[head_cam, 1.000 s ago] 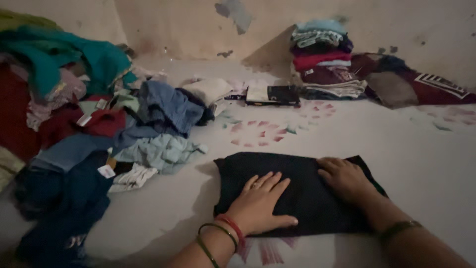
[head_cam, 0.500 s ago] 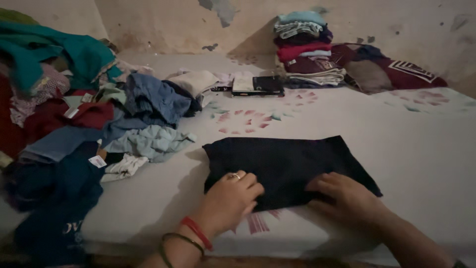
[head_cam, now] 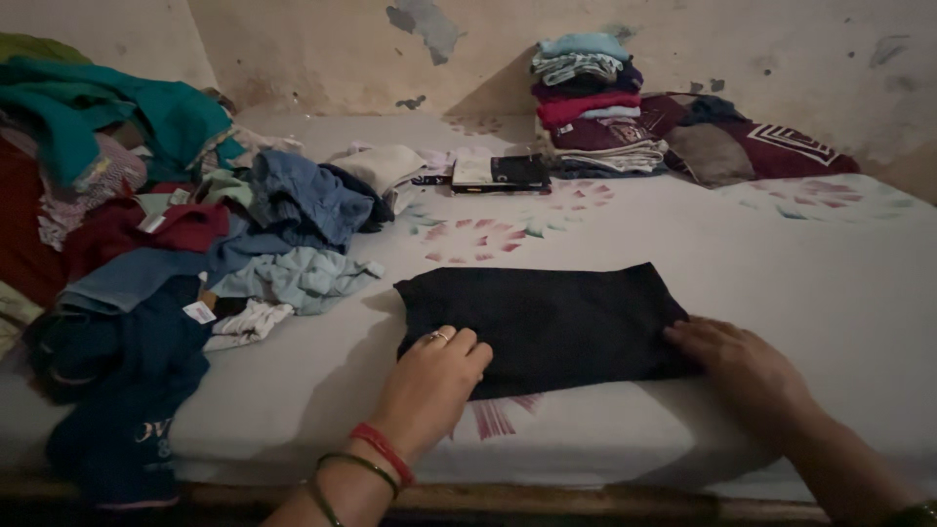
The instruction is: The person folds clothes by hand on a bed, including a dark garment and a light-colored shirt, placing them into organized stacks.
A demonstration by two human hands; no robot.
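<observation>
A dark folded garment (head_cam: 547, 317) lies flat on the white flowered bed sheet (head_cam: 781, 273) in front of me. My left hand (head_cam: 429, 385), with a ring and red and green bangles at the wrist, has its fingers curled on the garment's near left corner. My right hand (head_cam: 747, 371) rests at the garment's near right corner, its fingertips touching the edge. Whether either hand pinches the cloth is hard to tell in the dim light.
A big heap of loose clothes (head_cam: 166, 224) in teal, red and blue fills the left side. A neat stack of folded clothes (head_cam: 590, 98) stands by the back wall, a maroon cloth (head_cam: 761, 146) to its right. A flat dark box (head_cam: 503, 174) lies mid-bed. The bed edge (head_cam: 586, 498) runs close to me.
Both hands slid from the top of the garment toward me to its near edge, then apart to the two near corners. The garment looks flatter and smoother.
</observation>
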